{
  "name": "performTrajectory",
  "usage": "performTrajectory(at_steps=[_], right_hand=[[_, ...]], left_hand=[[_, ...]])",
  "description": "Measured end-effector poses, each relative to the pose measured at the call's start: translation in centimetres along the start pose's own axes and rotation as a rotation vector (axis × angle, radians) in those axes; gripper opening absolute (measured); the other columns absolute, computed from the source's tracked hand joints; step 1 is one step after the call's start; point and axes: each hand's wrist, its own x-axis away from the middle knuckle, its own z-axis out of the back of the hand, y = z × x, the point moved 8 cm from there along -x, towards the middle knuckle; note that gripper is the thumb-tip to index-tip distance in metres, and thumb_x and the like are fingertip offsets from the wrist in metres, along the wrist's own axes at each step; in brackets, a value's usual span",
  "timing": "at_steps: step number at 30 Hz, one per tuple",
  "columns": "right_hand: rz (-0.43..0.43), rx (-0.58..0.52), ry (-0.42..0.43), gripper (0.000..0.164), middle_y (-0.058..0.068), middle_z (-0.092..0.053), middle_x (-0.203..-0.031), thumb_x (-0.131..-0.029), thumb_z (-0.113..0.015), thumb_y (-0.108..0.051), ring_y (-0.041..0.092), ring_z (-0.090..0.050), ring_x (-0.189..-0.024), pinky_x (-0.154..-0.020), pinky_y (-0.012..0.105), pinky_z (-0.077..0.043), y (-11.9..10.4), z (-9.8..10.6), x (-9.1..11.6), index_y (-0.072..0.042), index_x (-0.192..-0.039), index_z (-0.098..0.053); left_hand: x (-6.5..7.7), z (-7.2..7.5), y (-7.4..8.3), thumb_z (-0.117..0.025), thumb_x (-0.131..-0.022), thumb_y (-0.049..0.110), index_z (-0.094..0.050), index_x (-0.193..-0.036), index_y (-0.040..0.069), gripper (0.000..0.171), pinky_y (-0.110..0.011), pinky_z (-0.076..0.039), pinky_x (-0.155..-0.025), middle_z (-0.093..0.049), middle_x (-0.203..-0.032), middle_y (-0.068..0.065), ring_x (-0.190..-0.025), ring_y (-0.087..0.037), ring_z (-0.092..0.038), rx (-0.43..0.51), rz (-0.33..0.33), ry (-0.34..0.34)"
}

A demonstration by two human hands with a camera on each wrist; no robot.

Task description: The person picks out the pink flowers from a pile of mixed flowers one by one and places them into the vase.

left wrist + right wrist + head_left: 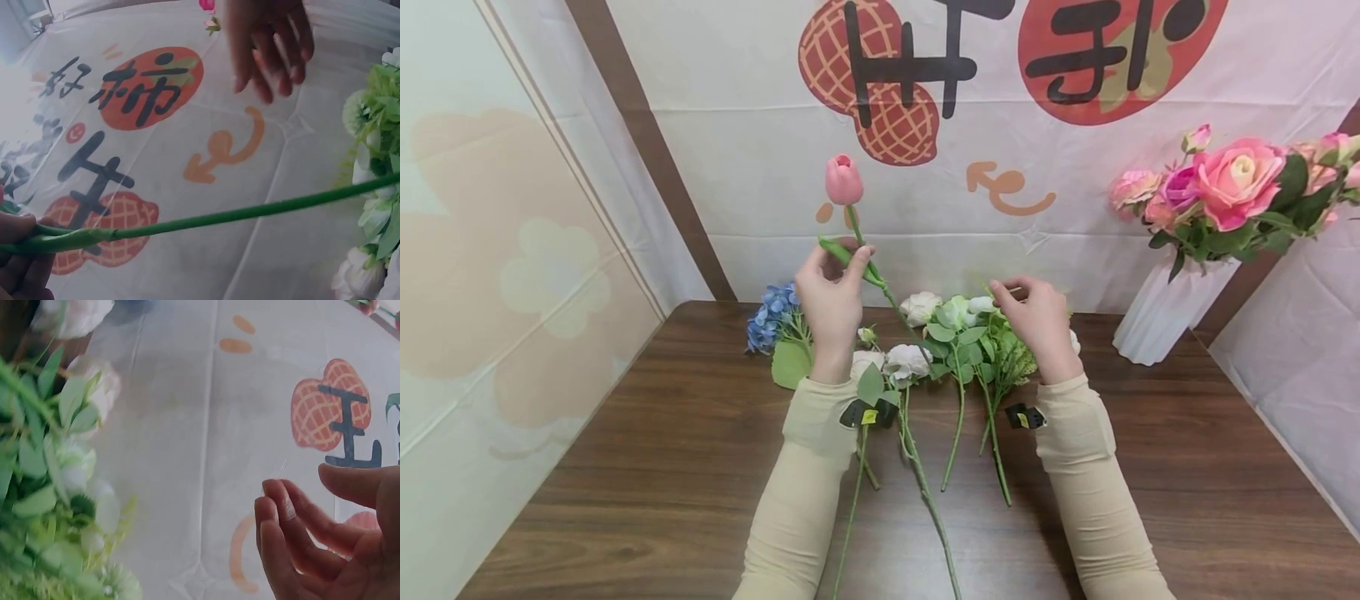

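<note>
A pink tulip stands tilted above the table, its stem pinched between the thumb and fingers of my left hand. In the left wrist view its green stem runs across to the right. My right hand hovers over the greenery with fingers loosely bent. Nothing lies between its thumb and fingertips in the right wrist view. Below and between the hands, white flowers and green leafy sprigs lie on the table, stems pointing toward me. A blue hydrangea lies beside my left hand.
A white ribbed vase holding pink roses stands at the back right of the brown wooden table. Behind the table hangs a white printed cloth, and another covers the left side.
</note>
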Motion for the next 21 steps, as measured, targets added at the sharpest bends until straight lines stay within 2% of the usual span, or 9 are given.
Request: performTrajectory(at_steps=[3, 6, 9, 13, 16, 21], right_hand=[[0.038, -0.052, -0.020, 0.039, 0.011, -0.073, -0.093, -0.093, -0.055, -0.044, 0.026, -0.069, -0.087, -0.071, 0.039, -0.052, -1.1, -0.4, 0.0, -0.010, -0.105, -0.070], [0.062, -0.085, -0.029, 0.036, 0.010, -0.073, -0.093, -0.092, -0.057, -0.042, 0.024, -0.069, -0.088, -0.076, 0.040, -0.052, -2.0, -0.7, 0.0, -0.011, -0.104, -0.071], [0.085, -0.103, -0.027, 0.035, 0.008, -0.073, -0.092, -0.092, -0.059, -0.042, 0.022, -0.069, -0.084, -0.075, 0.039, -0.052, -2.7, -0.9, 0.1, -0.011, -0.103, -0.072], [0.105, -0.143, -0.053, 0.035, 0.007, -0.074, -0.093, -0.091, -0.059, -0.042, 0.021, -0.068, -0.082, -0.071, 0.037, -0.053, -3.6, -1.4, 0.3, -0.011, -0.104, -0.072], [0.110, -0.178, -0.086, 0.034, 0.007, -0.073, -0.094, -0.092, -0.059, -0.040, 0.022, -0.068, -0.083, -0.070, 0.036, -0.053, -4.1, -1.8, 0.6, -0.012, -0.104, -0.072], [0.140, -0.209, -0.106, 0.031, 0.005, -0.074, -0.094, -0.091, -0.061, -0.039, 0.019, -0.068, -0.083, -0.071, 0.037, -0.053, -4.8, -2.1, 0.9, -0.013, -0.103, -0.073]], left_hand=[[0.2, -0.3, -0.1, -0.069, -0.083, 0.001, -0.065, -0.094, -0.011, 0.017, -0.024, -0.052, -0.070, -0.069, -0.091, -0.025, -0.079, -0.026, -0.066, 0.048, 0.030, 0.016], [0.2, -0.6, -1.4, -0.072, -0.082, 0.005, -0.066, -0.092, -0.007, 0.016, -0.024, -0.052, -0.071, -0.071, -0.090, -0.021, -0.079, -0.024, -0.067, 0.081, 0.029, 0.036], [0.2, -1.0, -2.4, -0.073, -0.082, 0.008, -0.066, -0.091, -0.004, 0.016, -0.028, -0.054, -0.075, -0.071, -0.089, -0.020, -0.081, -0.024, -0.068, 0.117, 0.016, 0.035], [0.5, -1.6, -2.9, -0.072, -0.082, 0.005, -0.065, -0.090, -0.004, 0.014, -0.034, -0.055, -0.081, -0.071, -0.089, -0.022, -0.083, -0.028, -0.069, 0.157, 0.035, 0.023], [0.8, -2.0, -3.1, -0.072, -0.082, 0.005, -0.064, -0.090, -0.005, 0.014, -0.033, -0.055, -0.081, -0.070, -0.090, -0.022, -0.084, -0.030, -0.068, 0.166, 0.053, 0.019], [1.2, -2.7, -3.4, -0.072, -0.082, 0.005, -0.064, -0.091, -0.005, 0.015, -0.033, -0.055, -0.082, -0.070, -0.091, -0.022, -0.083, -0.023, -0.069, 0.186, 0.079, 0.014]])
